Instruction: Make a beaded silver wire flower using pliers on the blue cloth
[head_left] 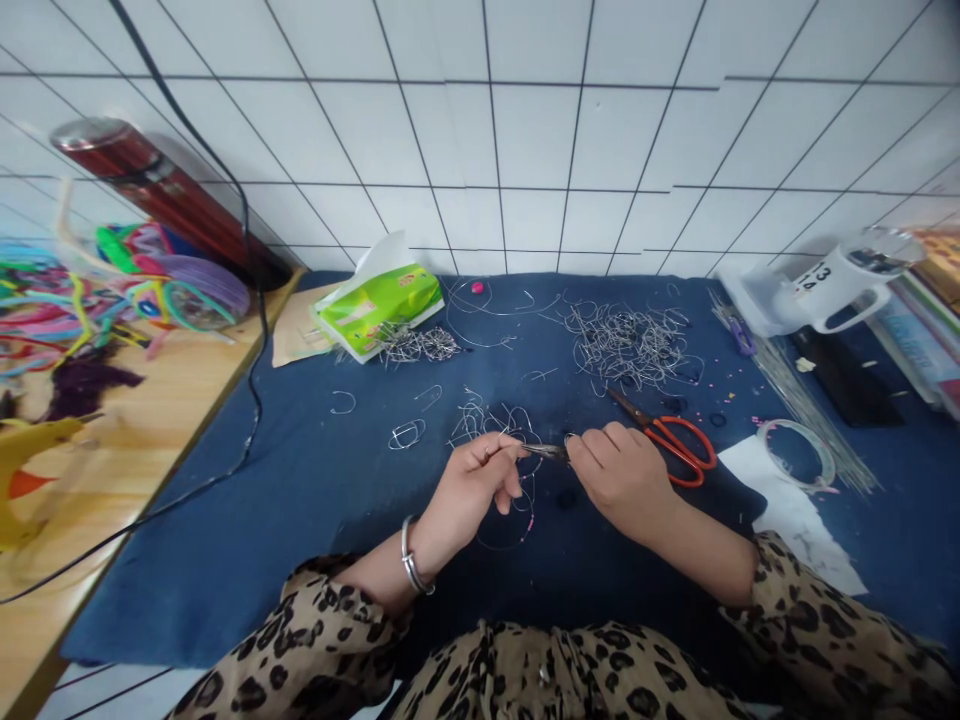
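My right hand (626,480) is wrapped round a pair of pliers (553,452), whose narrow jaws point left. The thumb and fingers of my left hand (480,480) pinch thin wire at the jaw tips. Exactly how the jaws meet the wire is too small to tell. Below my hands hangs or lies a loop of thin wire with small pink beads (529,524). Just beyond my left hand is a loose heap of bent silver wire pieces (480,415). Orange-handled scissors (686,450) lie right beside my right hand.
A large tangle of wire pieces (634,345) lies at the back right. Behind on the left are a green tissue pack (382,305) and a smaller wire bundle (420,345). Straight wires (810,410), a clear coil (796,455) and a white mug (847,285) stand or lie right.
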